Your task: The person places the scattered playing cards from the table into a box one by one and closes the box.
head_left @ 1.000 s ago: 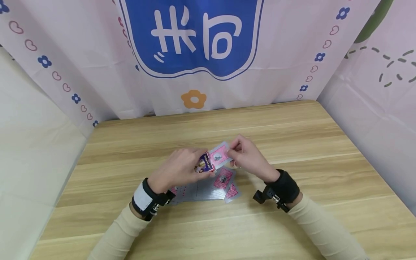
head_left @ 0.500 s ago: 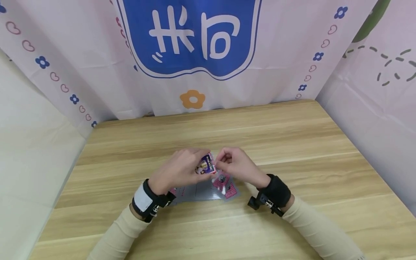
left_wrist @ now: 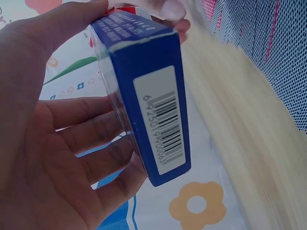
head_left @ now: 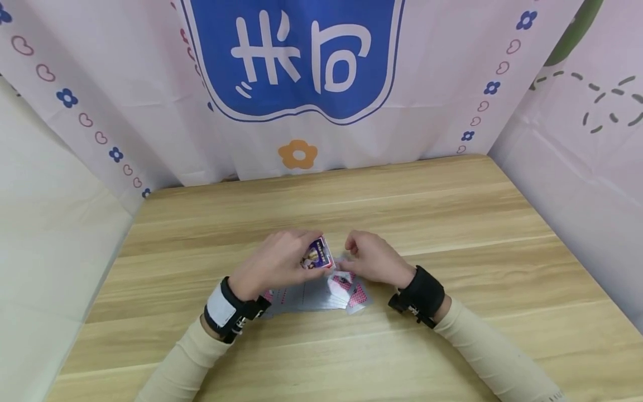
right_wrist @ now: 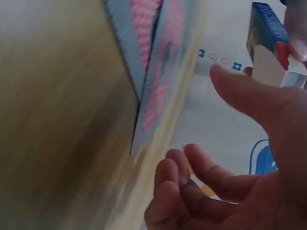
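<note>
My left hand (head_left: 273,259) holds a small blue playing-card box (head_left: 315,255) above the table, thumb on one side and fingers on the other. In the left wrist view the box (left_wrist: 153,115) turns its barcode end to the camera. The right wrist view shows a pale flap (right_wrist: 267,66) standing out at its other end. Close to that end is my right hand (head_left: 375,261), its thumb and fingertips apart with nothing between them. Below both hands lie spread playing cards (head_left: 316,296) with pink-checked backs, partly covered by the left hand.
The cards lie on a wood-grain table (head_left: 402,346). A printed white cloth (head_left: 427,128) hangs along its far edge, and pale cloth walls (head_left: 567,167) stand at both sides. Each wrist wears a black strap with a small camera.
The card my right hand pinched at the box mouth has gone into the box out of sight. The right hand has come down toward the spread cards, fingers parted. The left hand stays put.
</note>
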Tool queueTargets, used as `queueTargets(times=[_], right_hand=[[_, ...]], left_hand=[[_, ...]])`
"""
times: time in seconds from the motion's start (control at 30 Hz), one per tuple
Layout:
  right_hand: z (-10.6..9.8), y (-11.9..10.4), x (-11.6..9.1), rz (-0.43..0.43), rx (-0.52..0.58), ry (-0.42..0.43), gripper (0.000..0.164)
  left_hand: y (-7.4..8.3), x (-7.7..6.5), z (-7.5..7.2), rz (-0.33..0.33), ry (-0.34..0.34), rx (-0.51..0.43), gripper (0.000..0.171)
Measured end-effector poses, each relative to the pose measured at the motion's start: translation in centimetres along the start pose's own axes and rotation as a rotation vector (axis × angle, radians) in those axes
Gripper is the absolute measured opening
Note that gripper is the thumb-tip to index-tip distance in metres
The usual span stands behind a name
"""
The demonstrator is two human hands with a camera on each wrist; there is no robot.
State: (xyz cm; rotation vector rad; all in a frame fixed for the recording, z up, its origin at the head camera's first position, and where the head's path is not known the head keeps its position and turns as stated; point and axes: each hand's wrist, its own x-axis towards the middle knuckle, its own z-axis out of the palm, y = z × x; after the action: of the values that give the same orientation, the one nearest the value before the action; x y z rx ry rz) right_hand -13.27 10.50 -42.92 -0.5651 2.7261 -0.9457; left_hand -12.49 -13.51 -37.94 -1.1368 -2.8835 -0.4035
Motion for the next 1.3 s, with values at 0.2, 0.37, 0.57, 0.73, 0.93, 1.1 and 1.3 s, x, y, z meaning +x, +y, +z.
queueTargets(times=[0.2,0.37,0.57,0.73,0.93,1.1,1.3], right_hand=[[0.3,0.0,-0.3,0.079,-0.171,-0.063,0.058],[0.5,0.1,-0.3,0.075,-0.180,-0.083,0.051],[0.2,-0.1,-0.3,0.044,-0.113,-0.057,0.044],[-0.1,0.1,-0.2,0.009,0.040,-0.092,0.038],[-1.1,0.1,-0.2,-0.045,0.327,-0.034,0.012],[-2.3,-0.4,-0.6,-0.008,0.474,0.222,0.023],[-2.8,-1.1,-0.7,0.002,0.553,0.266,0.025]], left_hand=[[0.0,0.0,0.1,-0.006,-0.003,0.011,0.069],[0.0,0.1,0.2,-0.012,-0.018,0.006,0.067],[0.0,0.0,0.2,-0.019,-0.026,-0.011,0.068],[0.0,0.0,0.2,-0.009,-0.014,-0.011,0.066],[-0.1,0.0,0.4,-0.001,-0.012,-0.010,0.066],[-0.1,0.0,0.2,-0.021,-0.023,-0.016,0.068],[0.0,0.0,-0.1,-0.039,-0.028,-0.034,0.069]])
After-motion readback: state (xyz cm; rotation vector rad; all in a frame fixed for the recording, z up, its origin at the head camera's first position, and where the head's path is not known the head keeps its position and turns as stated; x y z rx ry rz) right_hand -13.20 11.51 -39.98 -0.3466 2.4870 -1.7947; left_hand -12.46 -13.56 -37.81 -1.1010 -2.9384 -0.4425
